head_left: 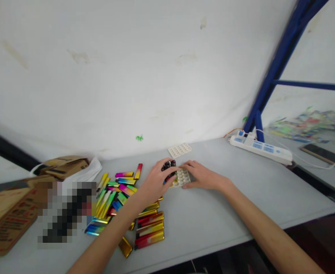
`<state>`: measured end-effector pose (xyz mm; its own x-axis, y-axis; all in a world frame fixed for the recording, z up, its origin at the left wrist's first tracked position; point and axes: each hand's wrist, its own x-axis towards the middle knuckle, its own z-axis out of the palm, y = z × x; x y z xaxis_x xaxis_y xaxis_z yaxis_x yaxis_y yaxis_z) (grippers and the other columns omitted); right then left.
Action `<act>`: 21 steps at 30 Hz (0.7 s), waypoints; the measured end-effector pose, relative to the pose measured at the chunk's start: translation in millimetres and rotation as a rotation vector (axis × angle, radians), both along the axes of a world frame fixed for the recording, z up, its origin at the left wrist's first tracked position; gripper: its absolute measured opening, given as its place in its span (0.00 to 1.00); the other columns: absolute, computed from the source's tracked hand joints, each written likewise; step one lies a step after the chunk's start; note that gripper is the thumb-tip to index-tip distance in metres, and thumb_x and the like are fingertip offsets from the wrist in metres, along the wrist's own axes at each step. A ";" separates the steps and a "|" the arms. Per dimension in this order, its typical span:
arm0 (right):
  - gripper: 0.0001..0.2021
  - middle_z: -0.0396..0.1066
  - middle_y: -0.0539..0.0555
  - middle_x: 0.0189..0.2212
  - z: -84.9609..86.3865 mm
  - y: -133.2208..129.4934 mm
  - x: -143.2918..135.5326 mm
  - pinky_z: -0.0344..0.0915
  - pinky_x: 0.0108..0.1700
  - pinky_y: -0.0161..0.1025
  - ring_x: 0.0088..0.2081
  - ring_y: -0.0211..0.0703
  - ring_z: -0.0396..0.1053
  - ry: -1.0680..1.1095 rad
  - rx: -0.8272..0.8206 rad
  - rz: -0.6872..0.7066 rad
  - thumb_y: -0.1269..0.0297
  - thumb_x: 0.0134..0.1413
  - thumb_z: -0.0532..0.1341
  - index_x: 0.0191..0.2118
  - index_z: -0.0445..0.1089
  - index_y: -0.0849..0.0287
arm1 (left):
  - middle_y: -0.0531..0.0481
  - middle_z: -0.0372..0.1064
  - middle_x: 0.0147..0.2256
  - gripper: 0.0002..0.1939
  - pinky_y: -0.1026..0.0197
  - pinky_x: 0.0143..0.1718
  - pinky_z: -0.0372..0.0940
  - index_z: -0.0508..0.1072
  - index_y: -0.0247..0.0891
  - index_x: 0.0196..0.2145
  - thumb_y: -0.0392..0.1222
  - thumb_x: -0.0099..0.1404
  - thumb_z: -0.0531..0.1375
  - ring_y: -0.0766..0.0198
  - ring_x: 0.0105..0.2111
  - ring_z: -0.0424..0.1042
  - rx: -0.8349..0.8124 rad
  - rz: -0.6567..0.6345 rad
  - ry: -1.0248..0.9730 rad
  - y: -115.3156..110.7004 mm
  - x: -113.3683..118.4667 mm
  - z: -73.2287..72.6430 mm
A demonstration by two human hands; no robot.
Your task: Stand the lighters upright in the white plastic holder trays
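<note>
My left hand (158, 178) is wrapped around a bundle of dark-ended lighters (169, 166), above the left part of a pale tray with rows of holes (184, 177). My right hand (200, 175) rests at the tray's right side, its thumb and fingers apart along the edge. Many shiny coloured lighters (125, 188) lie in a loose pile left of my left hand. Nearer the front edge, several red and gold ones (149, 230) lie in a row. My left forearm covers part of the pile.
Behind my hands lies a second pale tray (180, 150). Cardboard boxes (11, 213) and white paper stand at the left. A white power strip (261, 148) with cables lies at the back right, beside a blue metal frame (273, 72). A white wall rises behind the grey table (213, 217).
</note>
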<state>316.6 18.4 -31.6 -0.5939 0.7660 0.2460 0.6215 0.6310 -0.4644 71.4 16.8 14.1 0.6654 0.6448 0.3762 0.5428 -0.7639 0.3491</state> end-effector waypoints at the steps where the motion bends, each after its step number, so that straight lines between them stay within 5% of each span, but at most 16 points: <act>1: 0.36 0.66 0.63 0.54 0.2 -0.1 0.0 0.64 0.58 0.57 0.54 0.58 0.65 -0.005 0.002 -0.003 0.50 0.54 0.70 0.64 0.61 0.57 | 0.41 0.62 0.61 0.18 0.44 0.63 0.60 0.72 0.48 0.58 0.43 0.71 0.57 0.50 0.61 0.63 -0.008 0.016 -0.018 -2.1 -0.1 -0.2; 4: 0.37 0.66 0.64 0.55 1.4 -0.4 0.2 0.64 0.59 0.56 0.55 0.59 0.65 -0.023 -0.001 -0.004 0.49 0.54 0.70 0.64 0.61 0.59 | 0.41 0.63 0.61 0.22 0.47 0.63 0.59 0.67 0.47 0.62 0.45 0.72 0.55 0.52 0.61 0.63 -0.006 0.097 -0.089 -0.6 -8.4 3.0; 7: 0.36 0.66 0.64 0.55 3.3 -0.7 0.3 0.64 0.59 0.56 0.55 0.59 0.64 -0.032 -0.018 -0.001 0.47 0.55 0.69 0.64 0.61 0.59 | 0.40 0.71 0.51 0.16 0.47 0.61 0.60 0.74 0.41 0.52 0.46 0.72 0.53 0.51 0.55 0.68 0.052 0.233 -0.108 18.9 -34.6 5.6; 11: 0.36 0.65 0.64 0.55 4.5 -1.3 0.2 0.64 0.60 0.56 0.55 0.58 0.64 -0.035 -0.026 0.001 0.47 0.56 0.68 0.64 0.60 0.59 | 0.41 0.77 0.41 0.14 0.47 0.55 0.65 0.78 0.40 0.43 0.45 0.64 0.56 0.48 0.44 0.75 0.020 0.458 0.036 59.3 -96.6 -2.7; 14: 0.36 0.65 0.64 0.55 4.0 -1.4 0.4 0.63 0.60 0.56 0.55 0.58 0.64 -0.033 -0.022 0.005 0.47 0.56 0.67 0.64 0.61 0.60 | 0.39 0.78 0.44 0.18 0.44 0.57 0.64 0.79 0.39 0.43 0.43 0.58 0.54 0.44 0.47 0.74 -0.049 0.508 0.165 79.6 -146.8 -13.8; 21: 0.35 0.65 0.65 0.56 3.0 -1.2 0.5 0.63 0.60 0.56 0.56 0.59 0.64 -0.034 -0.026 0.008 0.47 0.57 0.68 0.64 0.61 0.60 | 0.32 0.78 0.46 0.23 0.42 0.57 0.62 0.78 0.31 0.43 0.49 0.59 0.53 0.38 0.50 0.73 -0.076 0.704 0.300 75.2 -222.6 -11.3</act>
